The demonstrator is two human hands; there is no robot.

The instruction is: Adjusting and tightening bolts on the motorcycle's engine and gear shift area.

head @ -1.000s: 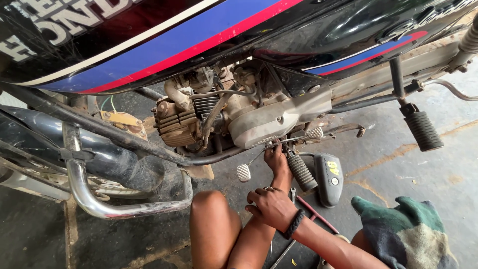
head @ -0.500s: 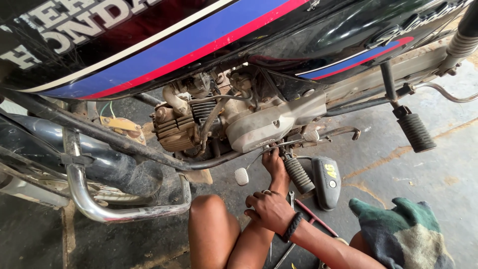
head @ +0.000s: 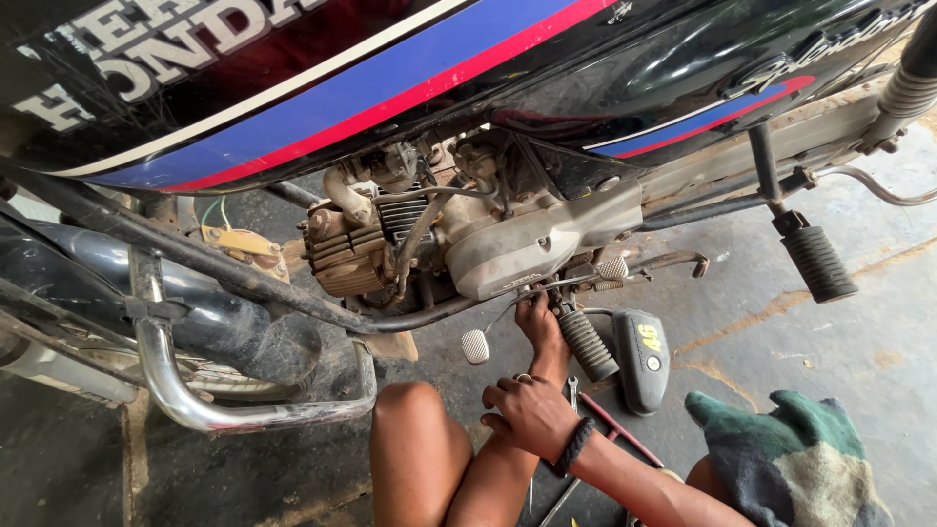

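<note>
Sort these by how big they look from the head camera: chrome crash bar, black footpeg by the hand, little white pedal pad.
1. chrome crash bar
2. black footpeg
3. white pedal pad
The bar is nearer the camera, so it may look extra big.

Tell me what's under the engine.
Under the engine: the left hand reaching up, a black footpeg, a brake pedal and concrete floor. Its fingertips are hidden.

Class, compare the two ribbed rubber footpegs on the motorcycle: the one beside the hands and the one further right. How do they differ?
The near footpeg sits low under the engine, beside the left hand; the far footpeg hangs further right, away from both hands. The near one lies partly hidden behind the hand and levers; the far one shows whole. Both are black, ribbed and tilted.
</note>
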